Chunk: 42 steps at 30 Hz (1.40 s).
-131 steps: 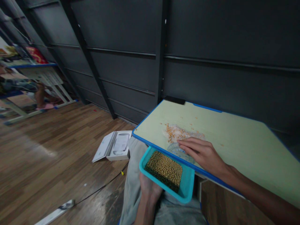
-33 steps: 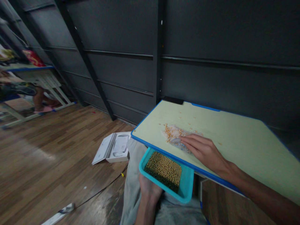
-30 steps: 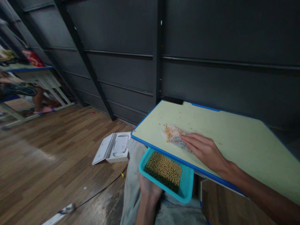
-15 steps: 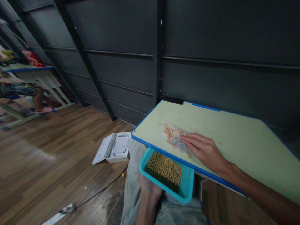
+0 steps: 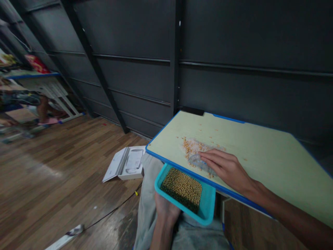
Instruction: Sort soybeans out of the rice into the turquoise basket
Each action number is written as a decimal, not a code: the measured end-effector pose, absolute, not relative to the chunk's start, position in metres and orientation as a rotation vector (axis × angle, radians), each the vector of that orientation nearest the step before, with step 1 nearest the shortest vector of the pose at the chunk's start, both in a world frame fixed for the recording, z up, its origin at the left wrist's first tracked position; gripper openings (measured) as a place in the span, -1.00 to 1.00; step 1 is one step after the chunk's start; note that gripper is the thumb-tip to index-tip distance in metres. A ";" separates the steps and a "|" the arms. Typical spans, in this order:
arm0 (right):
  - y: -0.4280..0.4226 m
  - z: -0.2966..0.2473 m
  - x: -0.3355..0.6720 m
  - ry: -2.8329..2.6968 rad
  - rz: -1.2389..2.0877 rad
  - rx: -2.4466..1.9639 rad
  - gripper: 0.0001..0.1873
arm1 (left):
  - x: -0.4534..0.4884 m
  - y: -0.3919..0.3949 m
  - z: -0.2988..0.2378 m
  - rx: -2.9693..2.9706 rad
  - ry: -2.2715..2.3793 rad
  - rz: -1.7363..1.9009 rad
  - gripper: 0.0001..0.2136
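Note:
My left hand [image 5: 166, 208] is closed under the turquoise tray [image 5: 208, 205], holding it tilted just below the table's near edge. In the tray lie yellow soybeans [image 5: 186, 185] and a darker green strip, perhaps smaller beans, along its near side. My right hand [image 5: 225, 167] pinches a clear, rounded plastic piece [image 5: 195, 160] low over the table [image 5: 265, 156]; its exact kind is unclear. Around the plastic piece, soybeans are scattered among whitish grains [image 5: 191, 144]. My right fingertips partly cover the plastic.
A dark flat object [image 5: 192, 111] lies at the table's back edge, by the dark panelled wall [image 5: 234, 41]. On the wooden floor are an open white box [image 5: 130, 166], a black cable [image 5: 114, 209] and a white strip [image 5: 65, 239]. Another person's leg [image 5: 43, 107] shows far left.
My right hand has shifted very slightly left with the clear plastic piece, which now looks turned a little. The tray and my left hand stay in place.

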State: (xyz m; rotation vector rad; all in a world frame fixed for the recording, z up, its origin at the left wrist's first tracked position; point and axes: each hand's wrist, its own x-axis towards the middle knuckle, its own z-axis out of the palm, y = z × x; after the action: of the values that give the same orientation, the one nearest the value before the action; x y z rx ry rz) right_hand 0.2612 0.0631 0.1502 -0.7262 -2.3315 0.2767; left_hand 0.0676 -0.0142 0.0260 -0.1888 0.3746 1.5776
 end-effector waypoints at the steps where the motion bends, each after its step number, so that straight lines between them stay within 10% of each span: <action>1: 0.063 0.150 0.261 -2.331 0.286 -0.726 -0.66 | 0.067 -0.015 0.025 -0.193 0.386 1.562 -0.63; 42: 0.060 0.148 0.259 -2.413 0.216 -0.629 -0.69 | 0.068 -0.012 0.020 -0.171 0.333 1.585 -0.59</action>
State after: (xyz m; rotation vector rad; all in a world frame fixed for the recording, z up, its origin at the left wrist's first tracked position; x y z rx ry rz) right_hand 0.2585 0.0596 0.1480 -0.6293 -2.4127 0.2159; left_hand 0.0683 -0.0117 0.0200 -0.1714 0.3330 1.5855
